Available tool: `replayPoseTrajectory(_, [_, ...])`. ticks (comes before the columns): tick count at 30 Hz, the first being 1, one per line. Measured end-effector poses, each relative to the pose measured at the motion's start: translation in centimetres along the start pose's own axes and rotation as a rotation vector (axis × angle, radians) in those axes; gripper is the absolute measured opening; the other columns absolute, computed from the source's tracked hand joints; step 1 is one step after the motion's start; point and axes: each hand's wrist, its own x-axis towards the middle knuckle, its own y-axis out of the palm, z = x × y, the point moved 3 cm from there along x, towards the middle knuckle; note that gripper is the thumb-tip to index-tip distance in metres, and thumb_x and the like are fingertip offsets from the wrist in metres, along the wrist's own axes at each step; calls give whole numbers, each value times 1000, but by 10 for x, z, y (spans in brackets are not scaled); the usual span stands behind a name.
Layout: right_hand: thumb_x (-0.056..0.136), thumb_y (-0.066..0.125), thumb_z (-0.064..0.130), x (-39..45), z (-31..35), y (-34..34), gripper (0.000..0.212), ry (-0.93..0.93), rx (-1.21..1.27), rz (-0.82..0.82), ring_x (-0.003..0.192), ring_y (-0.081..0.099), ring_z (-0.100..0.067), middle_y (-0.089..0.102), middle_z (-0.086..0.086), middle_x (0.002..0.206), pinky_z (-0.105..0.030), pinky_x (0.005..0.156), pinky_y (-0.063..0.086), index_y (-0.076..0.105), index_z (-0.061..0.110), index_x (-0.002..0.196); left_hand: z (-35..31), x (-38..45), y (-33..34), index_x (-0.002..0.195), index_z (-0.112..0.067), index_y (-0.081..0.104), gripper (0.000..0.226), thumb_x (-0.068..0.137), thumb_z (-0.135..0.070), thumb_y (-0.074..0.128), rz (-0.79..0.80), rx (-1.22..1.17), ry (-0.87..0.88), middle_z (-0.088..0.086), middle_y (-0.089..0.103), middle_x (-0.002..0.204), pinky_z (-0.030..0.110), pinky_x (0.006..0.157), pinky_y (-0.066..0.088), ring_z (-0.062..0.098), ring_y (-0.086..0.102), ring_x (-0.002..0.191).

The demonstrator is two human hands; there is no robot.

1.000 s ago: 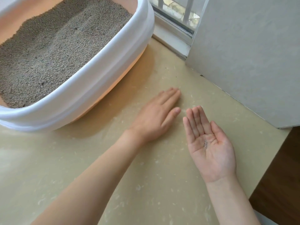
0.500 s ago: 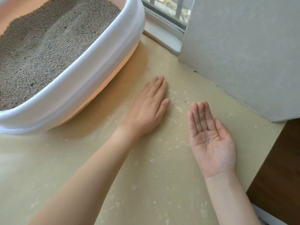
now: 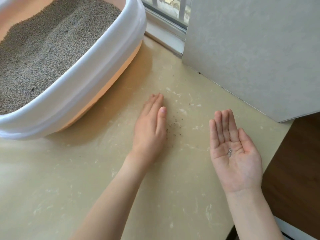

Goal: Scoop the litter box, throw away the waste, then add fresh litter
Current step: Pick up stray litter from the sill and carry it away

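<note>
A white litter box [image 3: 83,84] with a peach inner wall fills the upper left, holding grey litter [image 3: 43,45]. My left hand [image 3: 149,129] lies flat, palm down, on the beige floor [image 3: 86,179] just right of the box, fingers together. Small dark spilled grains [image 3: 174,126] are scattered on the floor beside its thumb. My right hand [image 3: 233,153] is held palm up a little to the right, fingers straight, with a few litter grains [image 3: 229,152] resting in the palm.
A grey wall panel [image 3: 259,49] rises at the upper right, meeting the floor along a diagonal edge. A window frame [image 3: 166,19] sits behind the box. Dark wooden flooring [image 3: 294,170] begins at the right.
My left hand slid back toward me and to the left over the floor, uncovering a patch of spilled grains beside its thumb. The right hand stays palm up with its grains.
</note>
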Motion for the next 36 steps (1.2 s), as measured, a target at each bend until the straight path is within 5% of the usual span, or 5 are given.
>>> replayPoseTrajectory(9, [98, 34, 18, -14, 21, -8, 42, 28, -20, 1, 123, 56, -29, 60, -16, 128, -42, 95, 51, 63, -5, 119, -51, 8, 29, 129, -7, 59, 43, 101, -26, 33, 121, -255, 200, 3, 56, 136, 19, 112, 29, 7, 41, 134])
replayPoseTrajectory(16, [100, 32, 20, -12, 43, -19, 44, 31, -34, -14, 123, 56, -28, 61, -15, 128, -40, 93, 52, 63, -4, 120, -40, 50, 33, 127, -6, 60, 37, 102, -21, 37, 281, 29, 289, 6, 53, 138, 21, 114, 25, 15, 41, 135])
replayPoseTrajectory(24, [100, 33, 20, -12, 55, -22, 43, 86, -59, -28, 124, 54, -28, 59, -15, 130, -41, 94, 51, 62, -4, 121, -52, -19, 45, 120, -2, 64, 36, 100, -21, 41, 423, -78, 458, 7, 61, 129, 34, 105, 42, 14, 52, 127])
replayPoseTrajectory(31, [100, 34, 21, -12, 67, -23, 42, 88, -81, -24, 125, 54, -26, 60, -13, 130, -38, 94, 51, 63, -1, 121, -20, 3, 3, 130, -11, 58, 44, 101, -28, 30, -14, -98, 67, -1, 53, 139, 20, 113, 26, 8, 38, 136])
replayPoseTrajectory(36, [102, 33, 21, -12, 76, -25, 42, 56, -67, -36, 123, 55, -26, 61, -12, 129, -38, 93, 52, 63, -1, 121, -36, -13, 37, 136, -10, 52, 46, 101, -29, 29, 145, -3, 128, 2, 47, 144, 25, 116, 24, 12, 35, 139])
